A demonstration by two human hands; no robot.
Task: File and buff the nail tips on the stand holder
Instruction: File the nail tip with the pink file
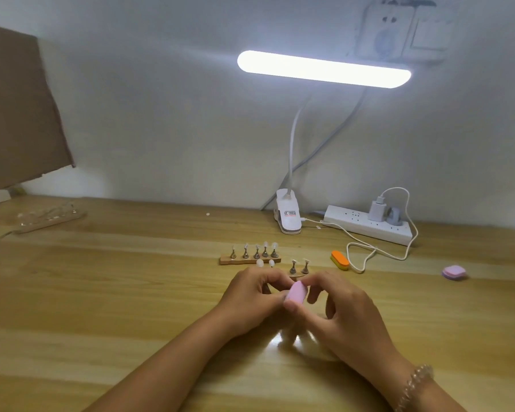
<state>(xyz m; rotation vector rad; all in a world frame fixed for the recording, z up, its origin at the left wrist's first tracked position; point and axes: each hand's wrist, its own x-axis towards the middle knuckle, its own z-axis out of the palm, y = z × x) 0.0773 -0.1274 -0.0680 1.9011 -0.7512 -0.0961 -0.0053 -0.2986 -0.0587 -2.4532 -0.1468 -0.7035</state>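
Observation:
A wooden stand holder (225, 259) lies on the table with several metal pegs carrying clear nail tips (265, 246). A second holder sits just behind my hands, and two of its pegs (299, 266) and two nail tips (265, 263) show above my fingers. My right hand (336, 307) pinches a small pink buffer block (295, 293) between thumb and fingers. My left hand (250, 295) is curled beside the block, fingertips meeting it. What those fingers hold is hidden.
An orange file block (339, 260) lies right of the holders and a purple buffer (454, 272) farther right. A clip lamp (289, 215), a power strip (366, 224) with charger and a white cable (369, 251) occupy the back right. Another holder (51, 217) lies back left.

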